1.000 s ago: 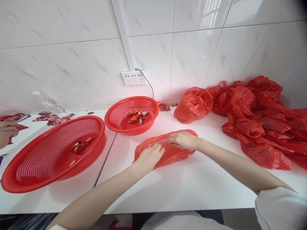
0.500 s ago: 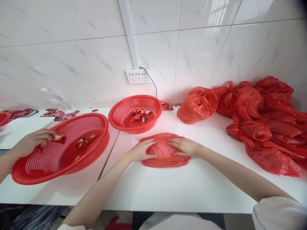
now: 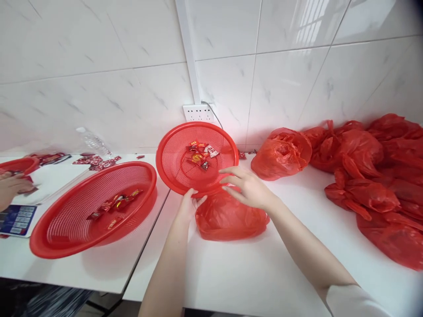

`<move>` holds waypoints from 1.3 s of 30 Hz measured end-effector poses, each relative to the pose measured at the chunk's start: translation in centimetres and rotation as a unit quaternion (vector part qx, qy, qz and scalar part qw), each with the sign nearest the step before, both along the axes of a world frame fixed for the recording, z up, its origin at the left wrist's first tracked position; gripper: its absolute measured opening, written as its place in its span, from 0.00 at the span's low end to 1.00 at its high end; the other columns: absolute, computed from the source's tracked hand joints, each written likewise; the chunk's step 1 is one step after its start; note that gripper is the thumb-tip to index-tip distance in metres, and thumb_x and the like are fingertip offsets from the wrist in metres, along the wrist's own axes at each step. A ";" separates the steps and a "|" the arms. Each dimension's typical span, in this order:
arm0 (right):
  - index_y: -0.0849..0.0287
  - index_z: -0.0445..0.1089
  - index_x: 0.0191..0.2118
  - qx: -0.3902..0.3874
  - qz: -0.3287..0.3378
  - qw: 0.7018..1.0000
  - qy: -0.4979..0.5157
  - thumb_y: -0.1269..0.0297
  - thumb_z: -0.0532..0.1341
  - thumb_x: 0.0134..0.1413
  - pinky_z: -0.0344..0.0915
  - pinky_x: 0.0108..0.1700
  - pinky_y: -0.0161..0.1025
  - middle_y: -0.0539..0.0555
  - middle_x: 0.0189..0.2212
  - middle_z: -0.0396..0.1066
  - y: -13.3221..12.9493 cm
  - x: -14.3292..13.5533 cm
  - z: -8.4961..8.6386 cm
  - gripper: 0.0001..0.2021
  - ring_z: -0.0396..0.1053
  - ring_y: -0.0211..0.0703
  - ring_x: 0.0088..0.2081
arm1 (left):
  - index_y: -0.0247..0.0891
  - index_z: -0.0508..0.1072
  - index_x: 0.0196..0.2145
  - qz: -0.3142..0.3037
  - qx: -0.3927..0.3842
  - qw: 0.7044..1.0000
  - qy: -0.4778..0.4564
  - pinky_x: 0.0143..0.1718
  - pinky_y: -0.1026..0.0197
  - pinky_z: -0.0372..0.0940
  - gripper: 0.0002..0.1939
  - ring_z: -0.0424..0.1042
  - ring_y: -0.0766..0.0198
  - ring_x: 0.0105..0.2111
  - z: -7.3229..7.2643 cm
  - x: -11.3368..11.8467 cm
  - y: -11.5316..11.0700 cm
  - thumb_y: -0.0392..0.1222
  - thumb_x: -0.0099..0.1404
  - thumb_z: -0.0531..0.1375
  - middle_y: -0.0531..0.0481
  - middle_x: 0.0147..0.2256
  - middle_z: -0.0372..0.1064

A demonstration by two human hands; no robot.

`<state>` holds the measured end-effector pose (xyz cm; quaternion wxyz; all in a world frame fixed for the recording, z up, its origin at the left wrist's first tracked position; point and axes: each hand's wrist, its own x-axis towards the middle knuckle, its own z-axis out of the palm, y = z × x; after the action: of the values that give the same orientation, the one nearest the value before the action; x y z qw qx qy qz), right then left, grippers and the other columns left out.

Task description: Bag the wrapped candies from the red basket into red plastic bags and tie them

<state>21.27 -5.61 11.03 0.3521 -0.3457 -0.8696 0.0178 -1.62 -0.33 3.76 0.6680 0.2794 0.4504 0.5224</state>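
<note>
The small red basket [image 3: 170, 154] is round, like a big bowl. Its sides are full of tiny holes, and it has a thick, smooth rim. The bottom is flat and shiny. It leans, with its inside facing the person. A little heap of candies [image 3: 197, 155] sits in it, in red, gold, white and silver wrappers. The basket is just behind a soft red bag [image 3: 231, 222] on the white table [image 3: 231, 273], in front of the tiled wall [image 3: 224, 88]. The left hand [image 3: 191, 204] is clamped on the near rim, with its thumb on top. The right hand [image 3: 246, 187] has its fingers spread apart by the right side of the rim; I cannot tell if they touch it. The bag is thin, crinkly and see-through.
</note>
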 end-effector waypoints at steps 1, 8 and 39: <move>0.56 0.70 0.47 -0.012 -0.005 1.000 0.011 0.63 0.53 0.64 0.64 0.55 0.49 0.59 0.55 0.66 0.0 0.0 0.4 0.11 0.65 0.49 0.54 | 0.35 0.71 0.32 0.011 0.006 1.000 0.003 0.35 0.66 0.73 0.05 0.76 0.64 0.35 -0.3 0.0 -0.3 0.34 0.55 0.58 0.46 0.36 0.75; 0.55 0.62 0.58 -0.106 -0.053 0.993 -0.003 0.65 0.56 0.62 0.63 0.56 0.50 0.59 0.57 0.63 1.4 2.0 -0.3 0.19 0.64 0.50 0.56 | 0.34 0.71 0.31 -0.018 0.013 1.000 0.011 0.28 0.63 0.74 0.08 0.75 0.62 0.31 -0.4 1.1 -1.6 0.36 0.50 0.60 0.47 0.33 0.75; 0.56 0.72 0.48 -0.320 0.063 0.945 -0.011 0.76 0.55 0.58 0.68 0.41 0.39 0.52 0.38 0.76 1.8 1.7 -1.8 0.15 0.73 0.41 0.37 | 0.31 0.71 0.40 0.003 0.030 0.997 0.067 0.26 0.57 0.72 0.20 0.75 0.56 0.29 -2.6 2.5 -1.5 0.39 0.47 0.60 0.46 0.31 0.75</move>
<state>22.98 -3.79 9.18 0.2120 -0.3849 -0.8419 0.3133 0.92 -1.80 1.16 0.6261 0.3321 0.4794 0.5175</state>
